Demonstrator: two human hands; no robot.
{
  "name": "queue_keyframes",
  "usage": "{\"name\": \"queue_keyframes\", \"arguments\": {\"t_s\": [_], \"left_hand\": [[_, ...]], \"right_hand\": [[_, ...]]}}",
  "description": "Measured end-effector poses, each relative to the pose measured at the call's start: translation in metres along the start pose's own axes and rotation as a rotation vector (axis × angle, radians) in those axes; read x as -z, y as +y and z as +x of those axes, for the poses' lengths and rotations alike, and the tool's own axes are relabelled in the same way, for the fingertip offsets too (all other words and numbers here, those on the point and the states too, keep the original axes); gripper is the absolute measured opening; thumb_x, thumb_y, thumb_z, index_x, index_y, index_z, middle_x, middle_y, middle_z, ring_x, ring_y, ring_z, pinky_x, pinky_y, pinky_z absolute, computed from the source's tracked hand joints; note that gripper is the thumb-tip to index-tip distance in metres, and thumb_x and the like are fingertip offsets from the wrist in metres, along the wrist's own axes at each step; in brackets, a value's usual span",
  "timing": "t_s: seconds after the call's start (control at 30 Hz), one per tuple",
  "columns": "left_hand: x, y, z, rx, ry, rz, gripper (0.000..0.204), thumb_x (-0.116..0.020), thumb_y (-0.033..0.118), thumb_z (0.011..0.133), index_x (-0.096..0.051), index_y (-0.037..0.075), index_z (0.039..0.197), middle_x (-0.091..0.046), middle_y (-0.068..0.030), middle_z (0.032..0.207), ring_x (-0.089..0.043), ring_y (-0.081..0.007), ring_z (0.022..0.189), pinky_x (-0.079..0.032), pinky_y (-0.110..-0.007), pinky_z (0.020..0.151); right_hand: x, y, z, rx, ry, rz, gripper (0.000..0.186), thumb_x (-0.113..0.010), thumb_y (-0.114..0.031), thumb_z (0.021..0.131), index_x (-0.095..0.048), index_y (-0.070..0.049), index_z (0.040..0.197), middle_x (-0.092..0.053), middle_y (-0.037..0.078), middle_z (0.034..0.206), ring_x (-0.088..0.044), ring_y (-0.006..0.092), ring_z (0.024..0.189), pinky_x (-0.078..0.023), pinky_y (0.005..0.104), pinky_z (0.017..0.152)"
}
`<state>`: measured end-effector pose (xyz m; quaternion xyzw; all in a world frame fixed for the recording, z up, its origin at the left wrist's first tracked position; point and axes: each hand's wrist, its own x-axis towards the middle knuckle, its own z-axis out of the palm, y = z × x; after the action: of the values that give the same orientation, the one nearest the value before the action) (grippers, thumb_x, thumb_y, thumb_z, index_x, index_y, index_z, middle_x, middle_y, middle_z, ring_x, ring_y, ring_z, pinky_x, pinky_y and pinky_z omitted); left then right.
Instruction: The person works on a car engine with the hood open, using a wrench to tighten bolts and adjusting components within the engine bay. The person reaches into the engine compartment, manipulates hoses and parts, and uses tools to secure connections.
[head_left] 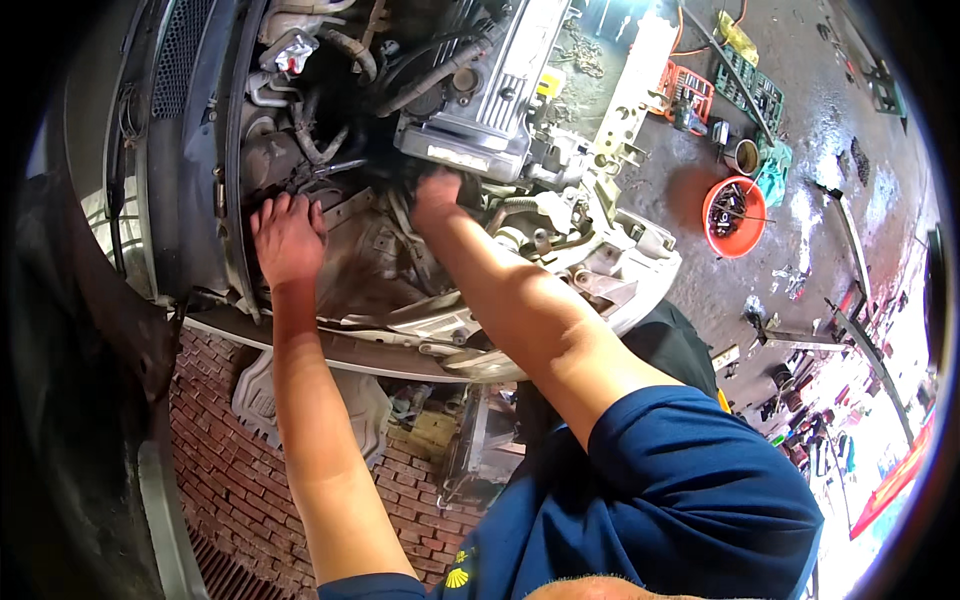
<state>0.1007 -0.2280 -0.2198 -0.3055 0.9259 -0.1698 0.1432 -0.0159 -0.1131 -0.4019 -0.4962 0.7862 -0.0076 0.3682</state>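
Note:
I am bent over the open engine bay of a car. My left hand rests on the bay's inner side, next to the dark cowl edge. Its fingers point forward, slightly spread, with nothing visible in them. A thin metal rod lies just beyond those fingertips. My right hand reaches down in front of the engine, below the end of the grey ribbed engine cover. Its fingers are hidden in the dark gap, so what they touch does not show. Hoses run to the left of the cover.
On the floor at right stand an orange-red bowl of small metal parts and a metal can. Open red and green tool cases lie farther off. The pale fender edge curves close to my right arm. Below is a brick-patterned floor.

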Motion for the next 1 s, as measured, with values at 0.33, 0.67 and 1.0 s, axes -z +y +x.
{"name": "queue_keyframes", "arguments": {"t_s": [0.33, 0.67, 1.0], "left_hand": [[0.013, 0.029, 0.047, -0.085, 0.069, -0.066, 0.028, -0.06, 0.032, 0.1, -0.068, 0.008, 0.089, -0.066, -0.0121, 0.097, -0.062, -0.0343, 0.1, -0.046, -0.049, 0.088], [0.011, 0.028, 0.039, -0.11, 0.139, 0.032, 0.035, -0.056, 0.036, 0.105, -0.065, 0.005, 0.093, -0.065, -0.018, 0.107, -0.059, -0.0403, 0.108, -0.045, -0.052, 0.094], [0.104, 0.162, -0.085, 0.144, -0.033, -0.156, 0.038, -0.058, 0.026, 0.107, -0.063, -0.008, 0.122, -0.06, -0.029, 0.121, -0.058, -0.0488, 0.114, -0.047, -0.055, 0.1]], "right_hand": [[-0.009, 0.054, 0.026, -0.696, 0.145, 1.754, 0.036, -0.068, -0.037, 0.098, -0.07, -0.013, 0.125, -0.071, 0.005, 0.112, -0.067, 0.0202, 0.102, -0.055, 0.0312, 0.083], [0.196, 0.234, -0.278, 0.618, 0.549, 1.077, 0.032, -0.078, -0.014, 0.089, -0.071, -0.003, 0.118, -0.069, 0.012, 0.098, -0.063, 0.0222, 0.083, -0.053, 0.0368, 0.076], [0.126, 0.771, -0.102, -0.173, 0.57, 1.169, 0.04, -0.078, -0.025, 0.094, -0.071, 0.003, 0.123, -0.079, 0.014, 0.103, -0.075, 0.0237, 0.085, -0.059, 0.0383, 0.079]]}}
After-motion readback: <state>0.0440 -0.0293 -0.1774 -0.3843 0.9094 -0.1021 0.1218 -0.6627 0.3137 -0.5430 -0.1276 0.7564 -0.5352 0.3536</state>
